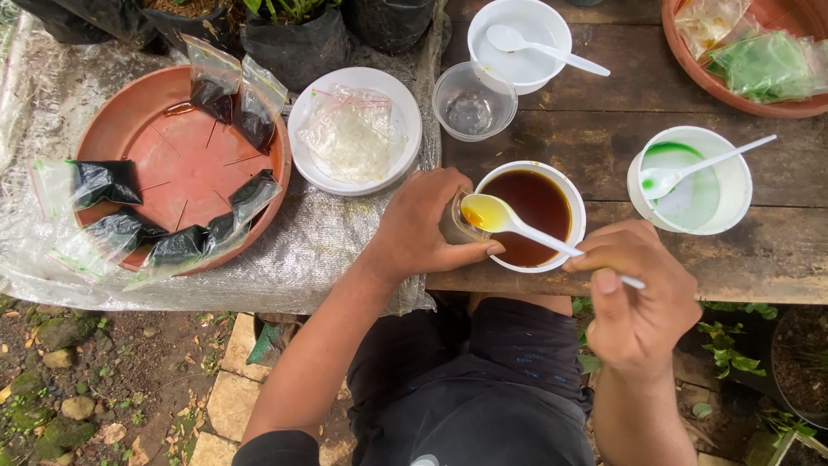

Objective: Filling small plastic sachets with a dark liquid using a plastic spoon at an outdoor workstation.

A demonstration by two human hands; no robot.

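My left hand (423, 229) grips a small clear plastic cup (457, 220) tilted beside a white bowl (573, 216) of dark brown liquid on the wooden table (604, 147). My right hand (634, 289) holds a white plastic spoon (517, 226) by its handle. The spoon's bowl carries amber liquid and hovers over the clear cup's mouth at the white bowl's left rim.
A terracotta saucer (185, 164) with several black-filled plastic bags sits left on clear sheeting. A white plate (354, 134) bears empty bags. Nearby are an empty clear cup (474, 102), a white bowl with spoon (522, 43), a green-stained bowl with spoon (694, 181) and a tray of green bags (759, 65).
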